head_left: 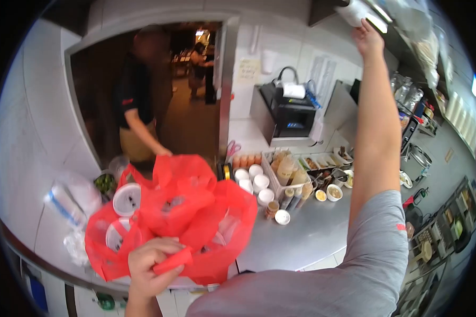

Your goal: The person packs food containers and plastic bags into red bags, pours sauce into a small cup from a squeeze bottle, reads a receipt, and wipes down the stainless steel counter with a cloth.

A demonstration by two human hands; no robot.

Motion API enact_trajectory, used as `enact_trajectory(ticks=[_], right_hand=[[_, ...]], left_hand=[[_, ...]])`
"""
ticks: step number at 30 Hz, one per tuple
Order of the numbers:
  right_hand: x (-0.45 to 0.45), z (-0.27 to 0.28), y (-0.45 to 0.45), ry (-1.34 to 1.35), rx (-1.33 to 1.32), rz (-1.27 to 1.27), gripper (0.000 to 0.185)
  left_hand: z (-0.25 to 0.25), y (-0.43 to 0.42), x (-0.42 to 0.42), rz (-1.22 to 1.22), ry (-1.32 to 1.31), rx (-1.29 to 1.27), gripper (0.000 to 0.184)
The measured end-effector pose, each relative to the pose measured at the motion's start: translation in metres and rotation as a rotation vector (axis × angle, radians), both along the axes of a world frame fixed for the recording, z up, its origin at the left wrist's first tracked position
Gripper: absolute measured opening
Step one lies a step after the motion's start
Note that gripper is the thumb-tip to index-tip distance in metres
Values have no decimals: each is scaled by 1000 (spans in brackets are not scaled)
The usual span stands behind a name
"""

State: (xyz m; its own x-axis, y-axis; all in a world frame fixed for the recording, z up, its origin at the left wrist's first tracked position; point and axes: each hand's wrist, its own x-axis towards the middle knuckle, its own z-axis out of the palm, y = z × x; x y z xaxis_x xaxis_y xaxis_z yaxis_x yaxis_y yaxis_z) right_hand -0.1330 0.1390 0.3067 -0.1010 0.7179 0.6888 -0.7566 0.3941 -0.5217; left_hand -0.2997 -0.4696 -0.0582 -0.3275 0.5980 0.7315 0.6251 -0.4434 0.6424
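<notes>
Gripped in my left hand (pixel 156 267) is the handle of a red bag (pixel 230 211) on the counter at the left. White-lidded containers (pixel 127 199) show inside its opening, and a second red bundle sits at its middle. My right arm is stretched far up to the shelf at the top right. There my right hand (pixel 367 38) has its fingers at a white item (pixel 356 15); whether they are closed on it is too small to tell. Across the counter, a person (pixel 137 105) in a dark shirt reaches one hand to the red bag's top.
A black printer (pixel 288 113) hangs on the wall. White cups (pixel 261 183), a basket of bottles (pixel 274 177) and small bowls (pixel 334 192) stand on the steel counter (pixel 280 243). Plastic-wrapped items (pixel 63 206) lie at the left. Another person (pixel 197 66) is beyond the doorway.
</notes>
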Motion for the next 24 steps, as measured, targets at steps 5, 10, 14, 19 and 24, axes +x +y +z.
enact_trajectory(ticks=[5,10,14,19,24], right_hand=[[-113,-125,-86,-407,447,-8,14],[-219,-319,-193,-866,11,420,12],[-266,-383,-195,-972,-186,501,10],[-301,-410,-182,-1019,-386,538,13],[-328,-417,-180,-1105,-445,546,12]], left_hand=[[-15,0,12,59,-213,36,20],[-30,-4,27,96,-305,68,19],[-37,-20,33,120,-276,55,20],[-61,-36,37,-10,-294,77,20],[-98,-38,50,158,-707,138,17]])
